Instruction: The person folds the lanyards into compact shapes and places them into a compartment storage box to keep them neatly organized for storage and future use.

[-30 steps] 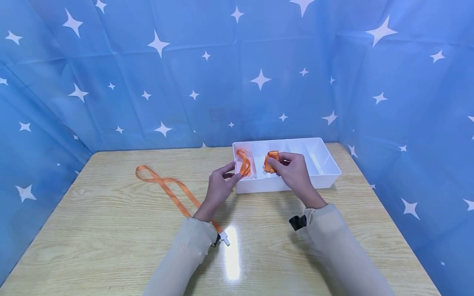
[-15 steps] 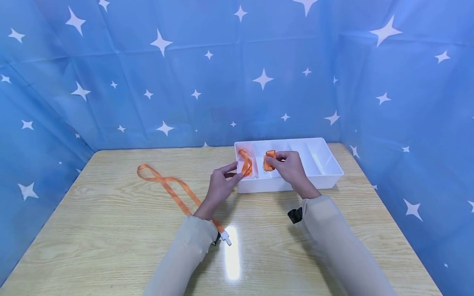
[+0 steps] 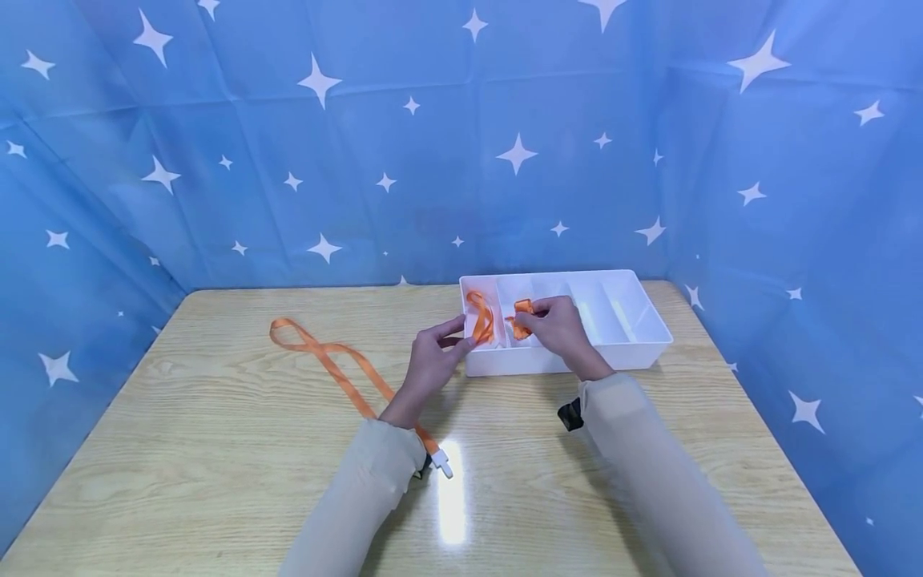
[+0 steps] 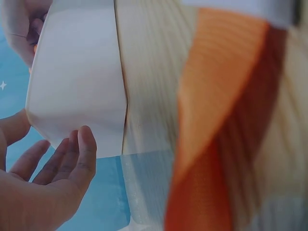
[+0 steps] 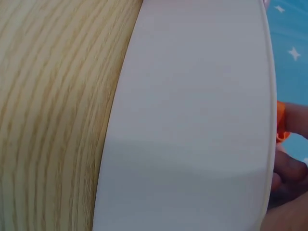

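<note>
In the head view my right hand (image 3: 558, 324) pinches a bunched orange lanyard (image 3: 522, 319) over the second compartment from the left of a white divided box (image 3: 548, 362). The right wrist view shows this lanyard (image 5: 281, 122) only partly, behind the box wall. Another orange lanyard (image 3: 479, 316) lies coiled in the leftmost compartment. My left hand (image 3: 430, 361) rests at the box's front left corner. In the left wrist view its thumb touches the rim, and its loosely bent fingers (image 4: 85, 149) overlap the end wall.
A third orange lanyard (image 3: 332, 365) with a white clip (image 3: 441, 462) lies loosely looped on the wooden table (image 3: 180, 449), partly under my left forearm. The box stands near the table's back edge, before a blue star-patterned curtain (image 3: 425, 160).
My right hand has shifted slightly left and down with the bunched lanyard, towards the divider. An orange end now sticks out to its left. The left hand stays at the box corner.
</note>
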Demonstrator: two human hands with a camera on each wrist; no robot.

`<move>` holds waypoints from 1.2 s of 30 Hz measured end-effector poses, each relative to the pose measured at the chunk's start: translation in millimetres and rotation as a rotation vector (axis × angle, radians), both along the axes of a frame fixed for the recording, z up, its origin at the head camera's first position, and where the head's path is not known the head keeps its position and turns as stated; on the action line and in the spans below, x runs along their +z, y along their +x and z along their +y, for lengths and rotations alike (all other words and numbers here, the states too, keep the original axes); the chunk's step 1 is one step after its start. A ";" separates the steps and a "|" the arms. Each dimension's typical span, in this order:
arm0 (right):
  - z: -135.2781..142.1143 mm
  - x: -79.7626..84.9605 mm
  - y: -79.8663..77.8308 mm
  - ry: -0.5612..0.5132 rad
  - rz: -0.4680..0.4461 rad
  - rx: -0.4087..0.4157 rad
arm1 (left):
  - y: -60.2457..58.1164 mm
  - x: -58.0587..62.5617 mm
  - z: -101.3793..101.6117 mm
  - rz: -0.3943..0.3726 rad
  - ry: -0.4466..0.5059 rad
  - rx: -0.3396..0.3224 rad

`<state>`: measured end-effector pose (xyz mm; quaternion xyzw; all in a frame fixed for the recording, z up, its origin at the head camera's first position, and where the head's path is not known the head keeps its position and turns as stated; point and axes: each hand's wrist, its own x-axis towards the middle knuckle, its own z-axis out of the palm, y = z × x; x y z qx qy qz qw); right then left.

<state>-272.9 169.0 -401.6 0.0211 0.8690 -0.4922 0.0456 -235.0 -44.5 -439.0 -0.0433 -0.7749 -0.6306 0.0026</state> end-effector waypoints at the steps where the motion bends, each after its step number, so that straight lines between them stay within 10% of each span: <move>1: -0.6 -0.5 -0.3 0.000 0.000 -0.003 | 0.0 0.0 -0.1 -0.001 0.005 -0.001; 18: -6.3 -1.2 0.7 0.158 0.083 -0.029 | 0.4 3.0 0.0 0.012 0.025 -0.007; 36: -1.9 -5.1 6.3 0.098 0.144 0.007 | 1.5 1.5 1.5 -0.042 0.003 0.008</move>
